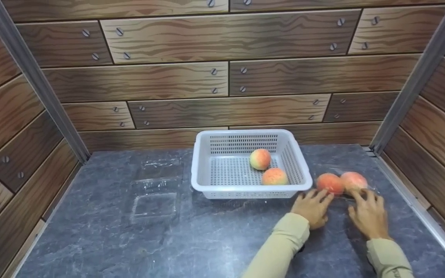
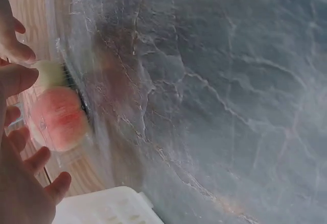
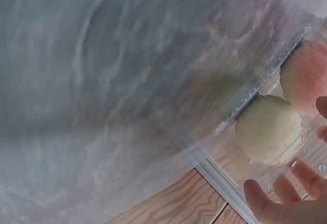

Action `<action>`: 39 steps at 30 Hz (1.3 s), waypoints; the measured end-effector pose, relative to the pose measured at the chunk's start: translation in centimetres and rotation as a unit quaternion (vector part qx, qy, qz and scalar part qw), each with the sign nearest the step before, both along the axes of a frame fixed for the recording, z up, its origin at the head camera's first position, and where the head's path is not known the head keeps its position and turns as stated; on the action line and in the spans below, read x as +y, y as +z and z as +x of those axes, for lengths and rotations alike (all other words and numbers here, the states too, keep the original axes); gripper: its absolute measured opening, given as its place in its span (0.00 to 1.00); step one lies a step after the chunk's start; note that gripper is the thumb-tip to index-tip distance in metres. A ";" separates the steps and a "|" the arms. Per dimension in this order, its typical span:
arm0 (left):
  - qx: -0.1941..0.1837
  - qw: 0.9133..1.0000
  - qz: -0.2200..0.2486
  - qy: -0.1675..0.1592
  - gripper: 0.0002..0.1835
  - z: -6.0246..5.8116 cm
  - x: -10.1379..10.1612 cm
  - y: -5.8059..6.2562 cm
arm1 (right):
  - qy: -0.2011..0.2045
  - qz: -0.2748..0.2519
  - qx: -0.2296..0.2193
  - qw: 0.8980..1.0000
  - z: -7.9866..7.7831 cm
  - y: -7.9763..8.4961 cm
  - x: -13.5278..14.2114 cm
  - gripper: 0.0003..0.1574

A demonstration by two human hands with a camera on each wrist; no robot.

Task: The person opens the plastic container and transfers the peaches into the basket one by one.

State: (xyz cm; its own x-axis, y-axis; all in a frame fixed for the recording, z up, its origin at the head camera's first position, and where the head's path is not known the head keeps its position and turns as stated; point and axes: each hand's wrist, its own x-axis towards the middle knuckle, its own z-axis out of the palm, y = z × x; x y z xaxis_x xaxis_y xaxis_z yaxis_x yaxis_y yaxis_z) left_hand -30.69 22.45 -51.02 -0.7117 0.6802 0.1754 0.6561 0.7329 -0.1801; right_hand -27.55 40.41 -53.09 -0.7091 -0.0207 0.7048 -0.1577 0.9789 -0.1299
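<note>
Two peaches, one orange-red [image 1: 330,183] and one paler pink [image 1: 354,180], sit side by side at the table's right in what looks like a clear plastic tray. My left hand [image 1: 313,208] is at the near side of the redder peach, its fingers spread and loosely bent. Beside the paler peach [image 3: 268,128], my right hand [image 1: 371,214] reaches forward with parted fingers. The clear tray's edge shows along both peaches in the right wrist view. Whether fingertips touch fruit or plastic is hard to tell. Neither hand visibly grips anything.
A white perforated basket [image 1: 251,188] stands left of my hands, holding a peach [image 1: 260,159] at the back and another peach [image 1: 275,177] nearer the front. Clear plastic trays [image 1: 155,204] lie on the table's left. Wood-patterned walls [image 1: 222,77] enclose the table.
</note>
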 end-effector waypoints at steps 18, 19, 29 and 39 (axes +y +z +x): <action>-0.074 0.995 0.042 0.051 0.36 -0.3 0.5 1.5 | 0.004 -0.098 -0.173 0.980 -1.0 2.8 2.4 0.28; -0.076 0.995 0.044 0.051 0.36 -0.3 0.6 1.5 | 0.006 -0.098 -0.175 0.980 -0.9 2.9 2.5 0.29; -0.035 0.996 0.065 0.039 0.33 0.3 1.3 1.5 | 0.001 -0.050 -0.116 0.992 0.0 2.1 3.7 0.27; -0.004 0.999 0.039 0.025 0.41 0.4 1.9 0.5 | 0.002 -0.015 0.002 1.000 0.2 0.4 3.3 0.23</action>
